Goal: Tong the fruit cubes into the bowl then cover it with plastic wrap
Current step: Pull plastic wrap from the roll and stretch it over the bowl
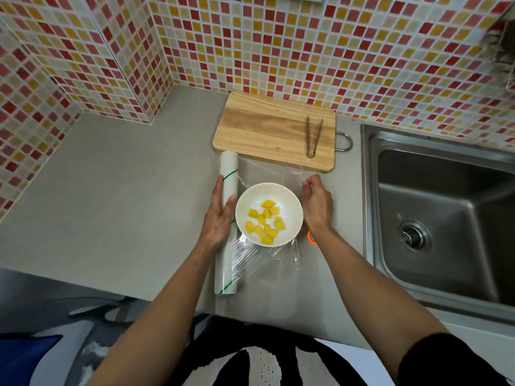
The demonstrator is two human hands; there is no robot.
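Observation:
A white bowl [289, 201] stands on the grey counter with several yellow fruit cubes [264, 221] inside. Left of it lies a long white roll of plastic wrap [228, 174], and my left hand [220, 218] is clasped around its middle. A clear sheet of wrap [267, 169] stretches from the roll to the right, over the bowl. My right hand [317, 201] pinches the sheet's free edge just right of the bowl. Metal tongs [314, 136] lie on the wooden cutting board [264, 126] behind the bowl.
A steel sink [443, 207] fills the right side, close to my right hand. Mosaic-tiled walls close off the back and left. The counter's front edge runs just below the roll's near end. A small orange mark [310, 237] shows under the wrap near my right wrist.

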